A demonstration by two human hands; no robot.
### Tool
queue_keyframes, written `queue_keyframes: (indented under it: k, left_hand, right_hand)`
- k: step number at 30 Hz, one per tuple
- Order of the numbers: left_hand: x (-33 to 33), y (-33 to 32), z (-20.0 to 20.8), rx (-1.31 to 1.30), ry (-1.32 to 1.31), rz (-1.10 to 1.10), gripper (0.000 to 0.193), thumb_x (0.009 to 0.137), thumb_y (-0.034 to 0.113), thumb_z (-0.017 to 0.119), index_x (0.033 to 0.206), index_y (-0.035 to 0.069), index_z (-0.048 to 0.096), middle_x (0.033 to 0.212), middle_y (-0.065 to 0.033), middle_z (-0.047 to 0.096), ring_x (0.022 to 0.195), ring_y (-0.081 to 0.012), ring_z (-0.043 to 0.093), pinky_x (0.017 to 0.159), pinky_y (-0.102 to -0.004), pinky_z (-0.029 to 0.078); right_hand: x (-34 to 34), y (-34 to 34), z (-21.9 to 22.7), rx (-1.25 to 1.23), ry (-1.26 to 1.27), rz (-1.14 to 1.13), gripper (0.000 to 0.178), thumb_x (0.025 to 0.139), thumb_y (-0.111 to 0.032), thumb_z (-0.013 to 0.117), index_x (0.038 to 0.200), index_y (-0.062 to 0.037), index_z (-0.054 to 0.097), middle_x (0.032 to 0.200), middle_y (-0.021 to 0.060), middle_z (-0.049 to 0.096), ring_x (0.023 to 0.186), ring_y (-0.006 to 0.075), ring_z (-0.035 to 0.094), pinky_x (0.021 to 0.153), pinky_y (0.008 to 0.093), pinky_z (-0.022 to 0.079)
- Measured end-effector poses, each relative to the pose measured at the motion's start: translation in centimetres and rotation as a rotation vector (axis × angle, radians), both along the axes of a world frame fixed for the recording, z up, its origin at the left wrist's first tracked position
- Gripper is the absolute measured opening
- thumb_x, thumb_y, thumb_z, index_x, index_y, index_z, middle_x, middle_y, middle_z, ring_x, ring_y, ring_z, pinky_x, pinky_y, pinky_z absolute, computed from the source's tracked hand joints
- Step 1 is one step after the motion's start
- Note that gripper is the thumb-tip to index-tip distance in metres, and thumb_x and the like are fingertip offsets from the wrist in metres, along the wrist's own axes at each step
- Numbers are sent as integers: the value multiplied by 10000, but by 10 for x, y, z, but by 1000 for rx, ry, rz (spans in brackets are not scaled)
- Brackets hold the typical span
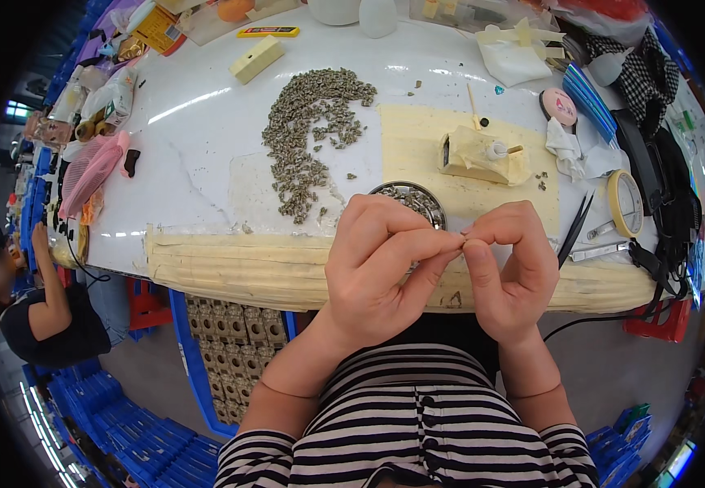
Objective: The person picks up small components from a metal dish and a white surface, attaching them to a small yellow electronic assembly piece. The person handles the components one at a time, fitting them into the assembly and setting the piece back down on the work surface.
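Observation:
My left hand [385, 264] and my right hand [511, 264] meet fingertip to fingertip above the table's padded front edge. Both are closed in a pinch, thumb against forefinger. Whatever lies between the fingertips is too small to make out. Just behind my left hand stands a round metal dish [442, 213] holding small metal parts, partly hidden by my fingers. Farther back on the white table lies a curved heap of small metal parts [291, 134]. A block wrapped in cream tape [478, 159], with a small white container on it, sits beyond my right hand.
Black tweezers [578, 228], a nail clipper [599, 251] and a tape roll [625, 203] lie at the right. A cream block [256, 59] lies at the back. Below the table's left part, a blue crate [194, 370] holds metal pieces. A person [43, 305] sits at far left.

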State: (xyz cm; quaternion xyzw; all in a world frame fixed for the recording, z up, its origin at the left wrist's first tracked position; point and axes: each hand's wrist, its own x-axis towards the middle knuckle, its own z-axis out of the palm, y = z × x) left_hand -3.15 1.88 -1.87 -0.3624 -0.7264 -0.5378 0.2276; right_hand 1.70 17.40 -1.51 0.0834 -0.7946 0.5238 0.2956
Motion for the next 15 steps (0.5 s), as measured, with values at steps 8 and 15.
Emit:
queue_keyframes:
  k: [8,15]
  left_hand:
    - [1,1,0,-23,-56,28,228,678,-39,783,873,58,713,798,-49,593,741,-224,548,654,-320,437]
    - [4,0,1,28,-131,33,212,692,-38,783,871,53,713,804,-50,601,740,-219,549,652,-316,430]
  right_hand:
    - [0,-2,0,147,149,-27,210,706,-23,814,875,-51,691,825,66,643,709,213,575,630,304,447]
    - [-1,-2,0,115,96,-65,166,728,-27,798,855,-47,694,812,72,645,709,217,576,635,305,449]
